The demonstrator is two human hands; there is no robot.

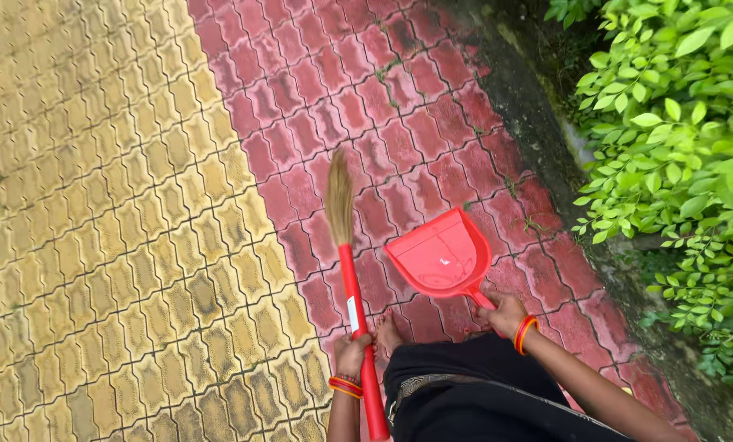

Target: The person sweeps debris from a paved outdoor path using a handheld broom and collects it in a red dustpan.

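Left hand (352, 354) is clenched around the red handle of a broom (348, 278), gripping partway up the shaft; handle end runs down past the hand to the frame bottom, straw bristles fan out well ahead of the hand, tip over the red paving (399, 106). Right hand (504, 313) is wrapped around the short handle of a red dustpan (442, 255); pan sits just ahead and to the left of that hand, open mouth pointing away, tilted over the red bricks. Broom and dustpan are near each other, not touching. Red-orange bangles (524, 332) on both wrists. A bare foot (388, 331) shows between the two hands. Yellow paving (112, 245) lies left of the left hand, green shrubs (677, 139) right of the right hand.
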